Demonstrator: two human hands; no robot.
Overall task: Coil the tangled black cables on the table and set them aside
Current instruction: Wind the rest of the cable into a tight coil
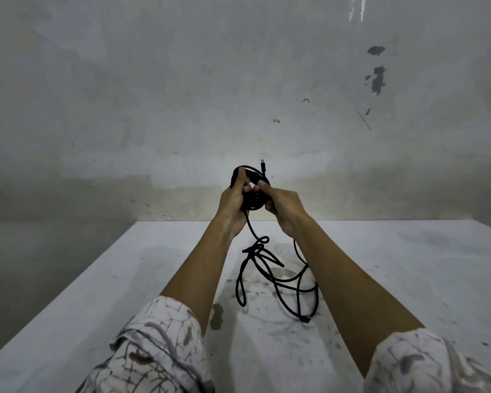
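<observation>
- The left hand (233,205) is curling round the left side of a small black coil (253,191), its thumb lying up along the coil's upper edge and its fingers wrapping in from behind.
- The right hand (281,205) is closing on the right side of the same coil, its fingertips pressing in at the centre, nearly touching those of the left hand.
- Both hands are gripping together, raised above the far end of the worktop (408,279) in front of the wall (153,80).
- The coil is forming a tight round bundle of several thin matte loops; a short end with a small plug (262,165) is sticking up from its top.
- The rest of the black cable (267,268) is hanging from under the left hand, twisting into a knot-like kink partway down, then spreading into loose tangled loops lying on the worktop between the forearms.
- A second connector end (306,318) is resting on the worktop at the near edge of the loops.
- The cable is looking braided or cord-like, dull rather than glossy.
- The worktop is showing a flat, pale surface, scuffed and flecked with dark stains.
- The sleeves (159,344) are showing rolled at the elbows, white fabric with a grey crackle pattern.
- The wall is looking rough, patchy and grey, with chipped dark spots.
</observation>
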